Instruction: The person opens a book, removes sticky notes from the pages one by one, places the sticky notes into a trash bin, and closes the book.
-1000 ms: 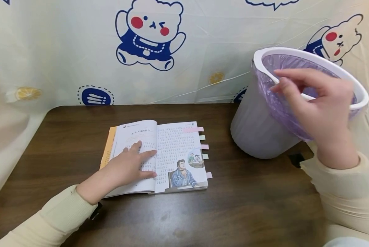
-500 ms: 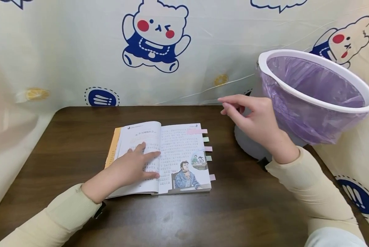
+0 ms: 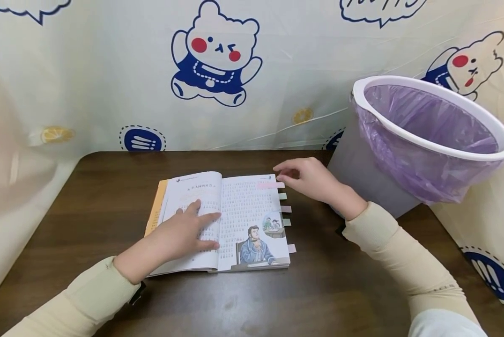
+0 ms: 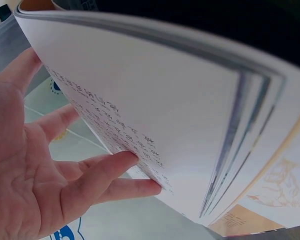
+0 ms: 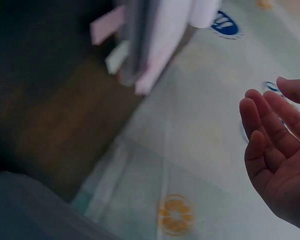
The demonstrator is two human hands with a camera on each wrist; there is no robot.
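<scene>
An open book [image 3: 239,206] with printed text lies on the table, a seated man illustrated on its right page. My left hand [image 3: 178,236] rests on the left page with fingers spread; the left wrist view shows its fingertips touching the paper [image 4: 155,90]. Close to the book's upper right corner is my right hand [image 3: 313,180], its fingers loosely bent and nothing held. The right wrist view shows a gap between its thumb and fingers. Several sticky tabs stick out along the right page edge, the top one a pink tab [image 3: 270,186] beside my right fingertips.
To the right stands a grey trash bin [image 3: 361,154] with a white rim and a purple bag [image 3: 412,164] lining it. Behind the dark wooden table [image 3: 243,304] hangs a pale curtain [image 3: 121,70] printed with cartoon bears.
My right hand has moved from over the bin's rim leftward and down to the book's upper right corner. The left hand has stayed on the left page.
</scene>
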